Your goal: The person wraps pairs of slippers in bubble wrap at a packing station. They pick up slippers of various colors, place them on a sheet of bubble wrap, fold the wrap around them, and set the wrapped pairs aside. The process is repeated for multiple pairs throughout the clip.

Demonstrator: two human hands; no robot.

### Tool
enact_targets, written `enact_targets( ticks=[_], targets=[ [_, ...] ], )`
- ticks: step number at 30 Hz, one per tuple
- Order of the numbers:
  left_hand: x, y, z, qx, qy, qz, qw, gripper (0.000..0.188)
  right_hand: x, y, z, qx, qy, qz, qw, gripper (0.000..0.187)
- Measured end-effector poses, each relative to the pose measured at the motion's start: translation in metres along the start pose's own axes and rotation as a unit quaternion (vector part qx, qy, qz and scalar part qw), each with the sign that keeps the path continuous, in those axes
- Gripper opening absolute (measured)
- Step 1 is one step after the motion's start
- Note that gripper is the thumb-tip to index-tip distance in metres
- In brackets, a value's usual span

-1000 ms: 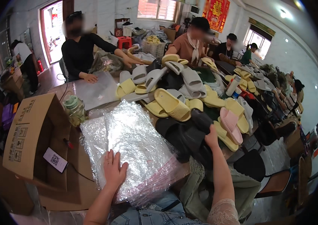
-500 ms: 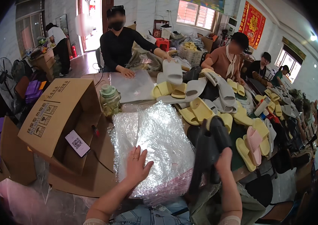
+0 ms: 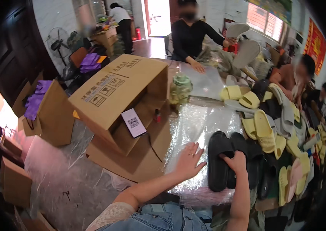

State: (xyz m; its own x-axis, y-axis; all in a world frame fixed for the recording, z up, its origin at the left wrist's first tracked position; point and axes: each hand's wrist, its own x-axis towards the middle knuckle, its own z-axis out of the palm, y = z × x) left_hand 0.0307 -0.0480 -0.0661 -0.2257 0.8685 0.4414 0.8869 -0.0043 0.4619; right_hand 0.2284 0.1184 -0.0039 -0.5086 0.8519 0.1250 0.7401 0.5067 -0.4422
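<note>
Left grip: fingers spread wide and holding nothing; from my remote seat I see the left hand [image 3: 188, 161] palm down over the plastic bags [image 3: 199, 125], though I can't tell whether it presses on them.
Right grip: the right hand [image 3: 238, 161] is closed, thumb and fingers, on the black slippers [image 3: 217, 171].
Slippers: side by side over the right part of the bags, toes pointing away from me; resting or held just above, I can't tell.
Carton: the cardboard box [image 3: 113, 102] lies left of the bags, a phone [image 3: 134, 123] at its opening.
Jar: the greenish jar [image 3: 181, 90] stands just beyond the bags.
Heap: yellow slippers [image 3: 264, 133] lie to the right.
</note>
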Motion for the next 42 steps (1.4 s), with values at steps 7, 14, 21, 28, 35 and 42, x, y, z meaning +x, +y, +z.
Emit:
enact_targets(
  ticks=[7, 14, 21, 28, 35, 42],
  targets=[
    [-0.004, -0.007, -0.001, 0.013, 0.025, 0.007, 1.000, 0.060, 0.007, 0.007, 0.041, -0.080, 0.106, 0.052, 0.990, 0.066],
    [-0.001, 0.000, 0.000, 0.010, 0.001, -0.016, 1.000, 0.058, -0.003, 0.049, 0.034, 0.199, 0.211, 0.063, 0.955, 0.031],
    [0.000, 0.019, -0.027, -0.066, -0.060, 0.128, 0.988, 0.049, -0.129, 0.095, 0.017, 0.290, 0.360, 0.001, 0.887, 0.032],
    [-0.013, 0.030, -0.024, -0.007, -0.153, 0.126, 0.980, 0.058, -0.212, 0.105, 0.008, 0.585, 0.246, 0.062, 0.770, 0.049],
    [-0.006, 0.037, -0.023, -0.095, -0.077, 0.077, 0.990, 0.027, -0.203, 0.009, -0.071, 0.177, 0.071, -0.174, 0.966, 0.051],
    [0.011, 0.045, -0.041, -0.175, -0.096, 0.079, 0.977, 0.036, -0.197, 0.029, -0.050, -0.090, -0.023, -0.116, 0.989, 0.028]
  ],
)
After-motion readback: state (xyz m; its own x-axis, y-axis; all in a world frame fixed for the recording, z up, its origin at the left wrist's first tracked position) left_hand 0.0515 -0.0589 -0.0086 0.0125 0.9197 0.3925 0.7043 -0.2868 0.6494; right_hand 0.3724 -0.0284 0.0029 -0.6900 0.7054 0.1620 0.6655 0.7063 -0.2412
